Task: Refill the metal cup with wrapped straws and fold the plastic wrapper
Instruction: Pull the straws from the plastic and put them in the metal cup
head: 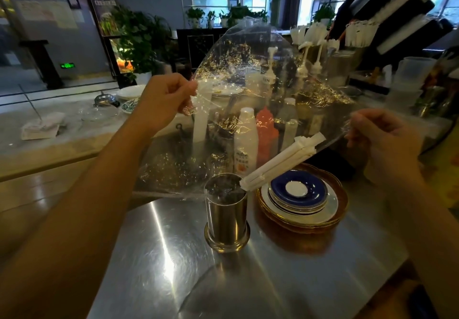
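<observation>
A clear plastic wrapper (pixel 248 75) is held up in the air over the steel counter, tilted down toward me. My left hand (pixel 164 102) pinches its left edge. My right hand (pixel 380 139) grips its lower right edge. A few white wrapped straws (pixel 278 162) lie inside the wrapper, slanting down to the left, their lower ends right at the rim of the metal cup (pixel 226 212). The cup stands upright on the counter below the wrapper's open lower edge; its inside looks dark.
A stack of plates (pixel 303 207) with a blue saucer on top sits right of the cup. Behind the wrapper stand bottles, a red squeeze bottle (pixel 267 130) and pump dispensers. More wrapped straws (pixel 357 34) stand at the back right. Bowls and a napkin lie on the left counter.
</observation>
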Available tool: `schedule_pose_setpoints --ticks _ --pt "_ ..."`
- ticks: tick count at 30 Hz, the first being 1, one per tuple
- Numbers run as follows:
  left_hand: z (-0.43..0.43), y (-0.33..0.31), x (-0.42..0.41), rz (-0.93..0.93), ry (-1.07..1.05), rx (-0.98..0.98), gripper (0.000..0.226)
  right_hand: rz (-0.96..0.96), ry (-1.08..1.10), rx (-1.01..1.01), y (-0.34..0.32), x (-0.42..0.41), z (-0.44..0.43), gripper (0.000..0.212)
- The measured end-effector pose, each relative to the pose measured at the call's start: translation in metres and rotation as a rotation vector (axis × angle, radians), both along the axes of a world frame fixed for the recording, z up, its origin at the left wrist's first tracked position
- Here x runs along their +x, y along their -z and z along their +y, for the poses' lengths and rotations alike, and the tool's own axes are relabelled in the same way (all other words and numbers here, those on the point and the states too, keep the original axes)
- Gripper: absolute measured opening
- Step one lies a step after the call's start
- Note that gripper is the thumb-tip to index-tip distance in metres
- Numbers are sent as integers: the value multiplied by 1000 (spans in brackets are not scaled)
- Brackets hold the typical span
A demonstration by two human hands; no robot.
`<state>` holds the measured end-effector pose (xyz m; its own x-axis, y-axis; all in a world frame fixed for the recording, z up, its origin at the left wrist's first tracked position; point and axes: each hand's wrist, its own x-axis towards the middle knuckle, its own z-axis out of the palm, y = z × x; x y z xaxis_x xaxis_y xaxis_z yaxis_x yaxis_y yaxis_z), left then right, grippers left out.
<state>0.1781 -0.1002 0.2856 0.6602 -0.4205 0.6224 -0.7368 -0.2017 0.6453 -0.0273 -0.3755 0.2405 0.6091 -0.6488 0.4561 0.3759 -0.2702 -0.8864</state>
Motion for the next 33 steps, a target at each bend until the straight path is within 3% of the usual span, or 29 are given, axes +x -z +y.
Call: schedule_pose_setpoints --ticks 16,23,33 --pt "17 16 7 138 -49 -94 24 -67 -46 -20 -11 22 14 13" --pt "16 18 7 133 -63 -130 23 80 -89 -43 -7 26 14 11" --pt "34 31 16 201 -110 -201 25 44 -82 -32 -29 56 26 11"
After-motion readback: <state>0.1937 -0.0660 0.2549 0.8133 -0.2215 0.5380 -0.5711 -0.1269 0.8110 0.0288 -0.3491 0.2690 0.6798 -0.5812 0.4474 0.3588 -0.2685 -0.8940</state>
